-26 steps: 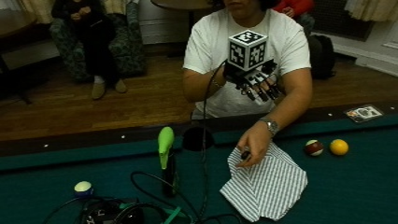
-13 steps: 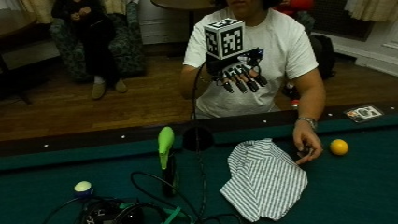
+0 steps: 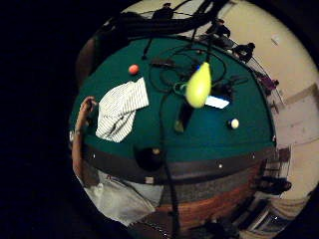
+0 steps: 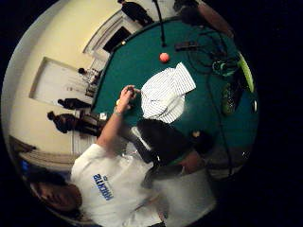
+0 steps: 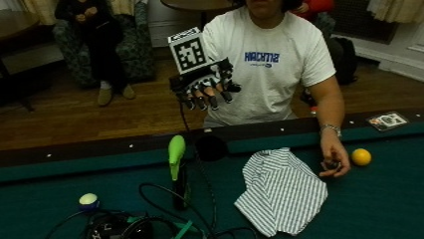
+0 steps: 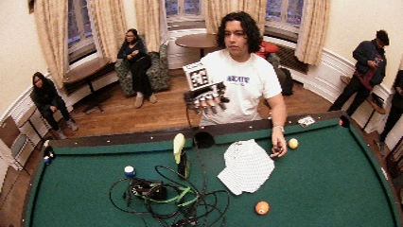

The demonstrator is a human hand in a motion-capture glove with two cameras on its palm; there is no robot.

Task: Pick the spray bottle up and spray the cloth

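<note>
Spray bottle with yellow-green plastic head and dark body (image 5: 177, 169) stands upright on the green felt table (image 5: 371, 199), just beside the striped soft cloth (image 5: 281, 191); likely light, rigid, best gripped at its neck. Gloved right hand (image 5: 207, 89) hovers above, fingers spread, holding nothing

Spray bottle (image 5: 176, 158) left of cloth (image 5: 281, 191)

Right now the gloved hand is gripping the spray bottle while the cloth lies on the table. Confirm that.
Not quite. The gloved hand is raised in the air, holding nothing, as the outside view shows. The spray bottle stands untouched on the table; the cloth does lie there.
</note>
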